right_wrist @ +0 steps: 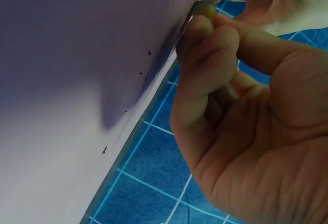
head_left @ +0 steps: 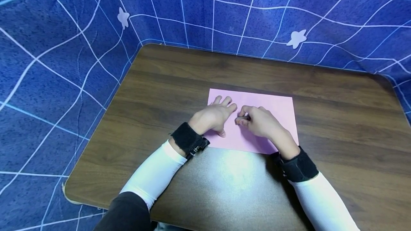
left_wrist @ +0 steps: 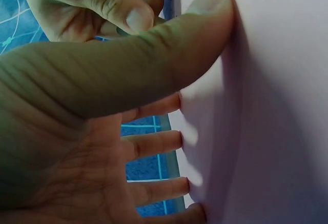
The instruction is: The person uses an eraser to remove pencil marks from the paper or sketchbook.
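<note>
A sheet of pink paper (head_left: 279, 108) lies flat on the wooden table. On its left part rests my left hand (head_left: 214, 116), fingers spread and fingertips touching the sheet, as the left wrist view also shows. My right hand (head_left: 261, 121) is over the middle of the paper, pinching a small dark piece with a rounded, olive-grey end (right_wrist: 204, 9) between thumb and fingers. Its tip is right at the paper; most of it is hidden by the fingers, and I cannot tell what it is. Several small dark specks (right_wrist: 104, 150) dot the paper beside the right hand.
The brown wooden table (head_left: 167, 77) extends around the paper on all sides. Behind it and to the left hangs a blue cloth (head_left: 237, 17) with white grid lines and pale stars. A bright glare lies on the tabletop in front of the paper.
</note>
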Motion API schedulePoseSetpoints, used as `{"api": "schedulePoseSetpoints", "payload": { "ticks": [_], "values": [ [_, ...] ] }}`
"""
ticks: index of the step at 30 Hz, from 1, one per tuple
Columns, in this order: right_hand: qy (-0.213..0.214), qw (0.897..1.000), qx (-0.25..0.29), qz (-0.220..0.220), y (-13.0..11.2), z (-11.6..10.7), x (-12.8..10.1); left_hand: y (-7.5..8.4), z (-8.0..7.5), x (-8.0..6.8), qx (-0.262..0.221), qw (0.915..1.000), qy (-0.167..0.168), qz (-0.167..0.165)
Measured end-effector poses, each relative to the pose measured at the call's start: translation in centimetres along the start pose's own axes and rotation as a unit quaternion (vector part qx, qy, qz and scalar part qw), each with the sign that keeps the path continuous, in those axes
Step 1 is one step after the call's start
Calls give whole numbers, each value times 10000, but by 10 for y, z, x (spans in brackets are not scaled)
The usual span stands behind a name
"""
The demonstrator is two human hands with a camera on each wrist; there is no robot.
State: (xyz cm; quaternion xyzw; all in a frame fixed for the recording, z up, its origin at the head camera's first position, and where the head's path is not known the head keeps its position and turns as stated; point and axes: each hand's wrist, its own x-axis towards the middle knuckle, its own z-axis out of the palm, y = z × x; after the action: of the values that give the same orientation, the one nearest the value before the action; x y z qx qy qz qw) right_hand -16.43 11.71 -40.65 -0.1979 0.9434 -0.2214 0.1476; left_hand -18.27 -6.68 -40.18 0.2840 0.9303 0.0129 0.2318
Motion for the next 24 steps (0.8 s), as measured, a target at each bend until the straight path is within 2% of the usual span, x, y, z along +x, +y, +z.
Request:
{"api": "schedulePoseSetpoints", "payload": {
  "ticks": [5,8,12,14,20,24],
  "values": [
    [700,9964,-418,243,5,0,2,-1,0,0,-14,10000,6,-26],
    [894,9945,-530,108,5,1,1,-1,0,-1,-36,10000,25,-40],
    [612,9964,-320,-490,1,4,-2,0,0,-3,-35,10000,69,-52],
    [474,9968,-224,-610,-1,4,-4,0,0,-3,-33,10000,70,-58],
    [229,9996,-168,-56,2,5,-3,-4,-1,-3,-109,9999,30,66],
    [34,9999,-80,79,5,7,-2,-9,1,-2,-234,9992,248,202]
  ]
}}
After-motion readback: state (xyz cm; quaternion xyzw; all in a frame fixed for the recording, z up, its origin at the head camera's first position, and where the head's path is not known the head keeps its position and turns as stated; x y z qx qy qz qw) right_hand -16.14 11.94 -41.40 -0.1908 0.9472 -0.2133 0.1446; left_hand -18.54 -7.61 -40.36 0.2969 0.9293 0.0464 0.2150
